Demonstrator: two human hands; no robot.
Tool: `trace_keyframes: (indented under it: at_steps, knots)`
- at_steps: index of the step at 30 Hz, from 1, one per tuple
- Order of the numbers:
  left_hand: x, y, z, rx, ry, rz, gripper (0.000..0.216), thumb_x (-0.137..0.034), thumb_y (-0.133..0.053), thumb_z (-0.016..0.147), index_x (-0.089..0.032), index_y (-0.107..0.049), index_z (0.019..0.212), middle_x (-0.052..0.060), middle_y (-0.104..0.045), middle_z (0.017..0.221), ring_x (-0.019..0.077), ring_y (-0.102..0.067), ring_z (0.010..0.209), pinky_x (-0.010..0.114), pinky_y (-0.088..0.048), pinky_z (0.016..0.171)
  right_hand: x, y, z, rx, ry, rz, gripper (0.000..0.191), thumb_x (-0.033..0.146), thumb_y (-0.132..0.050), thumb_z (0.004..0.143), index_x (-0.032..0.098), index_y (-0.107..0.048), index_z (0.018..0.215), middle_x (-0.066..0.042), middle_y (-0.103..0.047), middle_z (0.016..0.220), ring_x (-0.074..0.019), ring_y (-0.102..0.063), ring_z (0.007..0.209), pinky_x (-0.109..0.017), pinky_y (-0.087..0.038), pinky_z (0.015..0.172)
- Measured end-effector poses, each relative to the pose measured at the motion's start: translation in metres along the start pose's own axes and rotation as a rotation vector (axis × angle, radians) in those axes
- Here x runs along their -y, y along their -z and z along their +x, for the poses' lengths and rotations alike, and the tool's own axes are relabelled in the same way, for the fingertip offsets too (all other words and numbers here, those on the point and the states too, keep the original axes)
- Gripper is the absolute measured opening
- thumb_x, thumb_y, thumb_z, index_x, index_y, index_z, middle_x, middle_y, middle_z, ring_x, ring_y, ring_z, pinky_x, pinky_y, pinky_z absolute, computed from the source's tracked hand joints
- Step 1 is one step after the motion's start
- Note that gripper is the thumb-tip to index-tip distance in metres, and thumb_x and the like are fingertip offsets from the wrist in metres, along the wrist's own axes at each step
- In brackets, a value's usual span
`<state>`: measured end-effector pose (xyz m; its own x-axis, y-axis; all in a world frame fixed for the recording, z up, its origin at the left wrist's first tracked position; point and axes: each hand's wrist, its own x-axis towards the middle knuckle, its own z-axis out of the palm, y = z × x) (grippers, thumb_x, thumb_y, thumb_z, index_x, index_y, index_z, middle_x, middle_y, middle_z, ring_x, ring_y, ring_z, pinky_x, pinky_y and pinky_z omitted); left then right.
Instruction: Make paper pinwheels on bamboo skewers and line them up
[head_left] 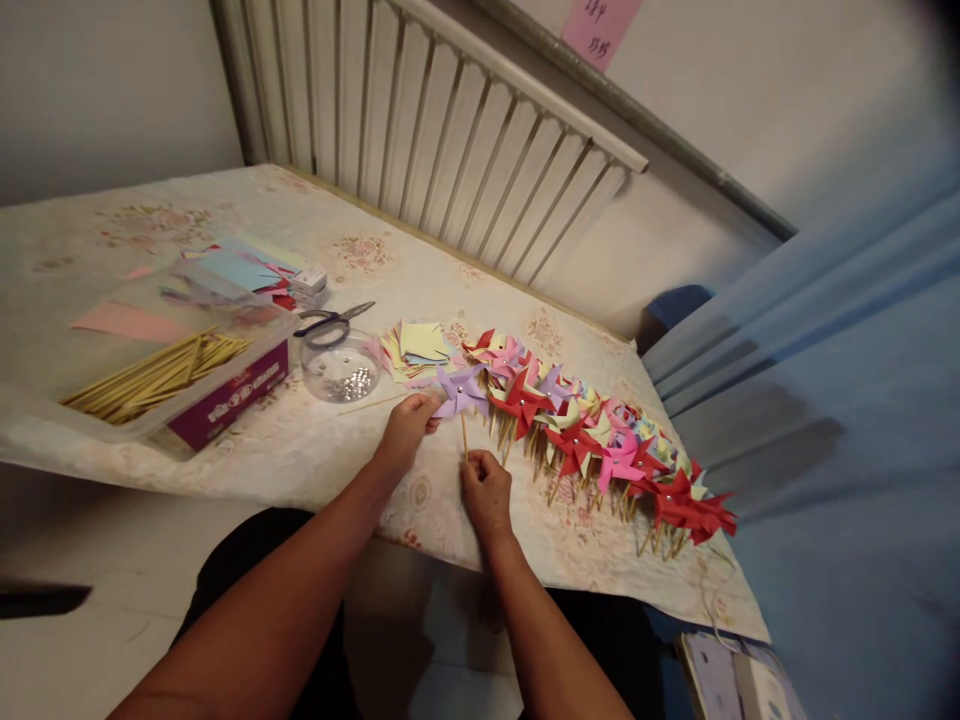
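A light purple paper pinwheel (459, 391) on a thin wooden stick is held upright over the front part of the table. My right hand (487, 490) is closed around the lower end of its stick. At the pinwheel's left edge, my left hand (409, 430) pinches a paper blade between thumb and fingers. Just to the right lie rows of finished pinwheels (574, 445) in red, pink, purple and yellow, their sticks pointing toward me. Behind my left hand sits a stack of cut paper squares (424, 343).
Left of my hands is a round clear dish (341, 375) of small shiny pieces, with scissors (334, 325) behind it. A plastic box (225, 400) holds many sticks (161, 375). Coloured paper (240, 268) and a small white box (309, 287) lie farther back. A radiator (450, 130) lines the wall.
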<state>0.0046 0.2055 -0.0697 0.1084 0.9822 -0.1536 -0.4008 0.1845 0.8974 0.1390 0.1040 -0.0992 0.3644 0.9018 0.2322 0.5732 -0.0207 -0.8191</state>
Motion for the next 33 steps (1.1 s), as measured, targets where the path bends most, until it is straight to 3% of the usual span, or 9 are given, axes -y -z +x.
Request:
trace_keyframes:
  at_steps: [14,33]
  knots:
    - [0.011,-0.006,-0.003,0.138,0.038,0.045,0.027,-0.036,-0.070,0.069,-0.018,-0.054,0.059,-0.003,-0.051,0.055,0.0094,-0.045,0.052,0.024,-0.035,0.055,0.001,0.001,0.000,0.020,0.017,-0.015,0.014,0.026,-0.052,0.079,0.020,-0.064,0.077,0.005,-0.050,0.056,-0.0124,-0.043,0.052,-0.023,-0.035,0.053]
    - [0.022,-0.013,-0.001,0.125,0.107,0.000,0.024,-0.035,-0.072,0.065,-0.016,-0.057,0.066,-0.002,-0.056,0.061,0.0082,-0.047,0.052,0.023,-0.037,0.055,0.001,0.002,-0.001,0.044,0.020,-0.002,0.014,0.027,-0.053,0.079,0.019,-0.064,0.077,0.005,-0.051,0.058,-0.0125,-0.045,0.054,-0.023,-0.036,0.055]
